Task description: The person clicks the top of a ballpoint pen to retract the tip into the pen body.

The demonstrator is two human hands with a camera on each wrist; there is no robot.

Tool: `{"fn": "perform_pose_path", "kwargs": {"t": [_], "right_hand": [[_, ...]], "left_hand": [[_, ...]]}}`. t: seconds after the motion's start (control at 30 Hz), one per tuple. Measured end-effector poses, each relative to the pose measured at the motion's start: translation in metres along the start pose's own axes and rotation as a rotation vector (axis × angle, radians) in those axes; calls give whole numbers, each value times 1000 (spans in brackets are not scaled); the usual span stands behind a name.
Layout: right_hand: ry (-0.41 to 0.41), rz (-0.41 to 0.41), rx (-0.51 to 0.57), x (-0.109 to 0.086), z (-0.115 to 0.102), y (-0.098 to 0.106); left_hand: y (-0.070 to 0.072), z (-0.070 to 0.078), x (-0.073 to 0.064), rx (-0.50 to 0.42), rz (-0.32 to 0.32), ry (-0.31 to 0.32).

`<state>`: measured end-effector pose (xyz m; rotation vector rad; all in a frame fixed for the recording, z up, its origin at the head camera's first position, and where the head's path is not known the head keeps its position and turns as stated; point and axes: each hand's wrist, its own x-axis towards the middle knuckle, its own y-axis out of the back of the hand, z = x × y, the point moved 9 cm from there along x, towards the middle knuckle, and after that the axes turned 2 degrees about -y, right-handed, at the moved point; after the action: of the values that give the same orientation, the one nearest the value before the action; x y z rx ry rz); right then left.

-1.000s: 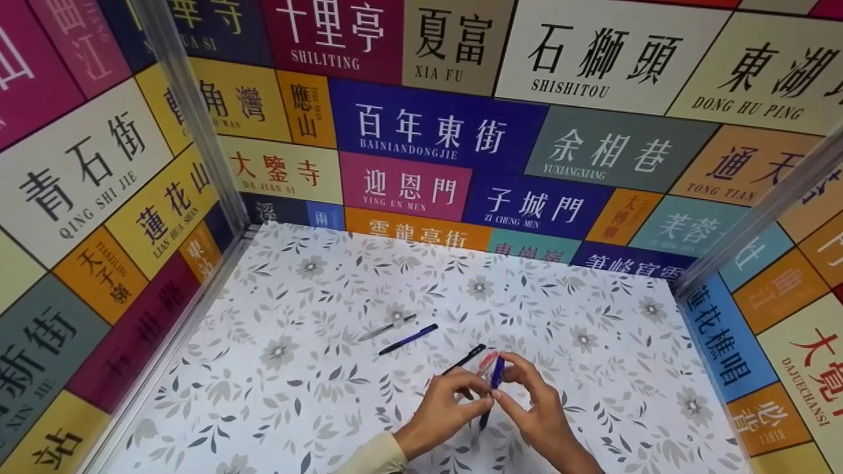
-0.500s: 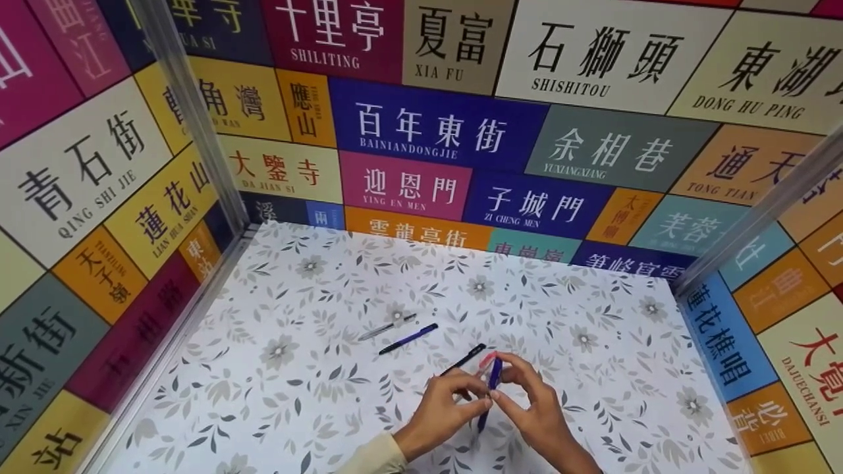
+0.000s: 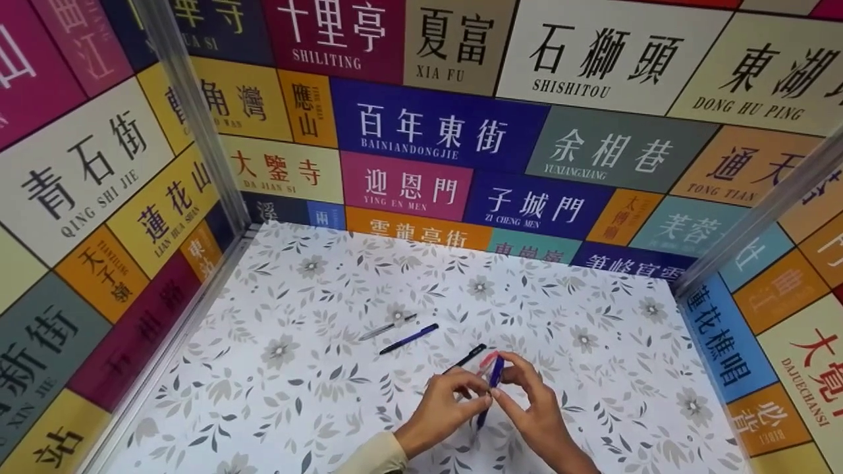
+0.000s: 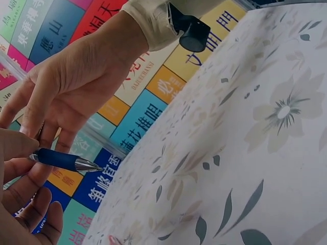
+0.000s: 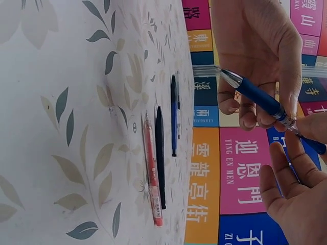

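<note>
A ballpoint pen (image 3: pixel 496 372) with a blue barrel, dark blue grip and silver tip is held upright at a slant above the table, its tip pointing down. My left hand (image 3: pixel 441 411) pinches it around the middle between thumb and index finger. Higher on the barrel, my right hand (image 3: pixel 543 415) pinches it too. In the right wrist view the pen (image 5: pixel 258 99) shows a clear section behind the grip, partly covered by fingertips. The silver tip of the pen (image 4: pixel 59 159) is free of the fingers in the left wrist view.
On the white floral tabletop (image 3: pixel 342 289) lie a black pen (image 3: pixel 471 355) and a red pen (image 5: pixel 152 173), just beyond the hands. Farther left are a blue-and-black pen (image 3: pixel 408 339) and a clear grey pen (image 3: pixel 388 327). Sign-covered panels (image 3: pixel 435 125) enclose the table.
The lower end of the held pen has shifted slightly left. Both hands keep nearly the same place and grip, and the pens on the table have not moved.
</note>
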<state>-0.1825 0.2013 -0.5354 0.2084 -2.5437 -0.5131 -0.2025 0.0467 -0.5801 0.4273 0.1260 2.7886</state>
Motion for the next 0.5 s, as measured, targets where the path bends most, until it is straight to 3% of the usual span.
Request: {"fn": "perform_pose_path", "kwargs": {"t": [0.3, 0.5], "right_hand": [[-19, 36, -45, -5, 8, 1], [-32, 43, -62, -6, 13, 3]], "left_hand": [[4, -2, 0, 99, -30, -42], [9, -7, 1, 108, -27, -45]]}}
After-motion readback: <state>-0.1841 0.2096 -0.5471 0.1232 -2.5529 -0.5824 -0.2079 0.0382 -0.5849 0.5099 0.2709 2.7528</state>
